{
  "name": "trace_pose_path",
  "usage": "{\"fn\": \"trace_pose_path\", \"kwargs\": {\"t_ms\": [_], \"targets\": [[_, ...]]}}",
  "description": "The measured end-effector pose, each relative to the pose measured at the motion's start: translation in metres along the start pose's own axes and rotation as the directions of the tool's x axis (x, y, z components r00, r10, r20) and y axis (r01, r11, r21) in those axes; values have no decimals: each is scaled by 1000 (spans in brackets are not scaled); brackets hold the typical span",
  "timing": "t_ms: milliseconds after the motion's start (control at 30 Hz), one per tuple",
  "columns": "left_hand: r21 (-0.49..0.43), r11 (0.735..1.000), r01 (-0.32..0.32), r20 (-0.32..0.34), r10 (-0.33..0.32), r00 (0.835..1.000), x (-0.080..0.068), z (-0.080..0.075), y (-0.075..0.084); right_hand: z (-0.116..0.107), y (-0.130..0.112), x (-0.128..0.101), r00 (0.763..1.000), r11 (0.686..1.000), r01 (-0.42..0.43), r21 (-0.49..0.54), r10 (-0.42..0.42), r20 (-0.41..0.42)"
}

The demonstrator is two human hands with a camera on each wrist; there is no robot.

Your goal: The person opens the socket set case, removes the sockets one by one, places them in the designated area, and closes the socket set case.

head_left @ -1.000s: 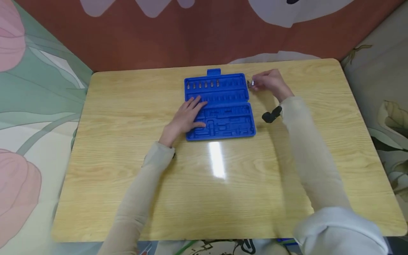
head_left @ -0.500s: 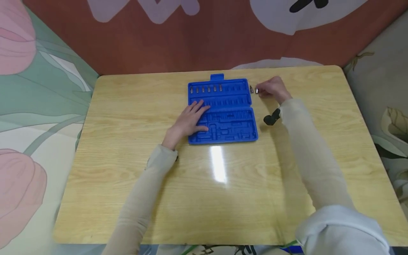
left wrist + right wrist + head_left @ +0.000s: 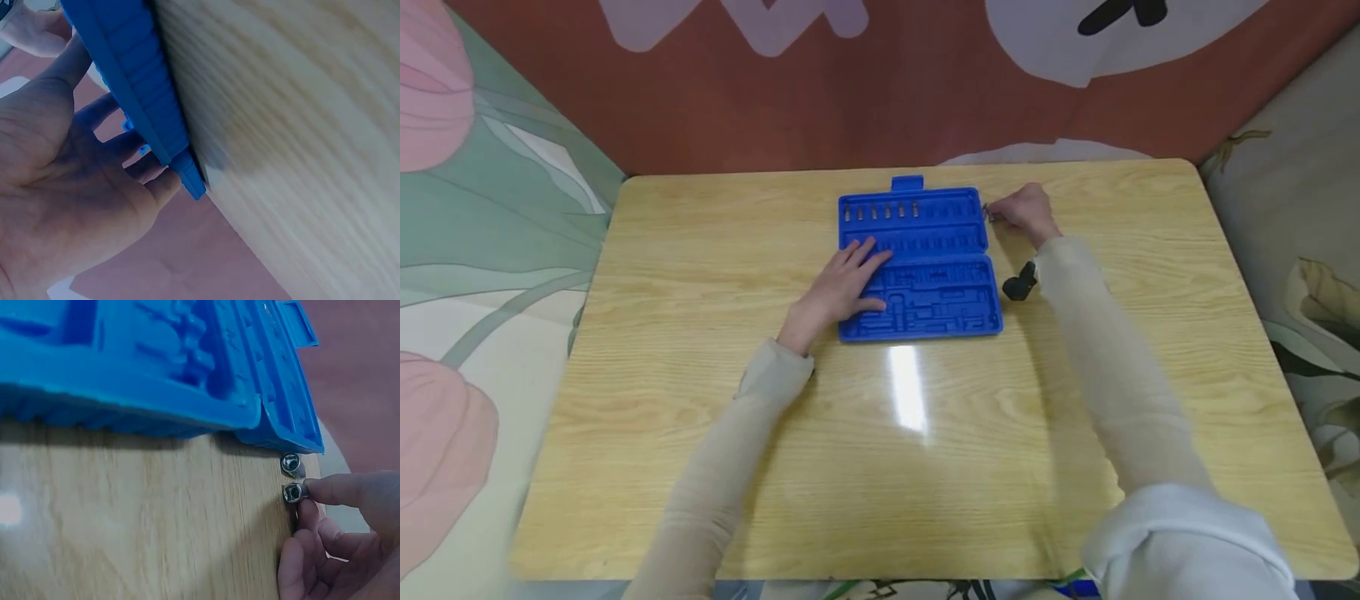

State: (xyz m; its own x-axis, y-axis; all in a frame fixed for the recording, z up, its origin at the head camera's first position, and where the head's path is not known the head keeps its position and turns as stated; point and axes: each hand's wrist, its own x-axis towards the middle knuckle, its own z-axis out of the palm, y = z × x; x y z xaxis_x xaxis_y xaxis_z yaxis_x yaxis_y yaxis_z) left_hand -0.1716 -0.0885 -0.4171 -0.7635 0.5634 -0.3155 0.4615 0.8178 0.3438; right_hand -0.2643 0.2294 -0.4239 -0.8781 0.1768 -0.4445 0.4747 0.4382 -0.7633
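A blue plastic tool case (image 3: pixel 925 300) lies unfolded on the table. My left hand (image 3: pixel 838 287) rests on its left side, fingers spread over the molded slots. The left wrist view shows that hand's palm (image 3: pixel 69 169), with fingers reaching over the case edge. Just off the case's upper right side, my right hand (image 3: pixel 1026 212) pinches a small metal socket (image 3: pixel 292 493) between thumb and finger, at the tabletop. A second metal socket (image 3: pixel 291 464) stands between it and the case. Several small metal pieces (image 3: pixel 880 212) sit in a row in the upper half.
The wooden table (image 3: pixel 700 417) has its back edge along a reddish printed curtain (image 3: pixel 850 108). A black device (image 3: pixel 1019 283) sticks out from my right wrist. A latch tab (image 3: pixel 907 182) projects from the case's far edge.
My right hand went slightly right, away from the case, then came back left, bringing its socket close to the other one. The left hand stays on the case. The head view shifted slightly.
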Motion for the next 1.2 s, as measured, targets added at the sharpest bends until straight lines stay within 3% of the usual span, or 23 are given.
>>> {"fn": "trace_pose_path", "kwargs": {"t_ms": [833,1200], "targets": [[-4,1000,-7,-4,7,1000,1,0,-2,3,2,1,999,995,18,-103,-21,-31],[-1,1000,3,7,-3,1000,0,-1,-3,4,5,1,998,997,47,-64,-50,-41]]}}
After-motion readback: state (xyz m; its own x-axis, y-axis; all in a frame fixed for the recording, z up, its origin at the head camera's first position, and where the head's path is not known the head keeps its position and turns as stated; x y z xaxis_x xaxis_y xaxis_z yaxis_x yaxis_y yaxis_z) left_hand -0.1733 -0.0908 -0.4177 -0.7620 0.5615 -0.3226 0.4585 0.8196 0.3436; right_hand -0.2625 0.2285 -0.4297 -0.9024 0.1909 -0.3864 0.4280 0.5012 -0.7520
